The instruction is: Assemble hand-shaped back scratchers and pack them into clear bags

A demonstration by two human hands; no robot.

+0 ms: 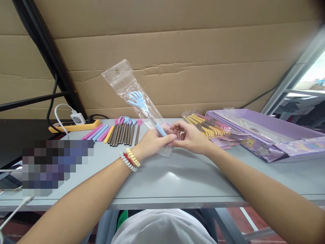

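A light blue back scratcher with a hand-shaped head lies inside a clear plastic bag, tilted up to the left above the table. My left hand is closed round its blue handle through the bag, thumb on top. Close beside it, my right hand has its fingers curled into a pinch at the handle's lower end. What sits between those right fingertips is too small to make out. The bag's bottom edge shows below both hands.
Unbagged back scratcher heads on metal rods and loose coloured handles lie back left, near a yellow power strip. Bagged yellow back scratchers are piled right, against a purple box. Cardboard walls the back.
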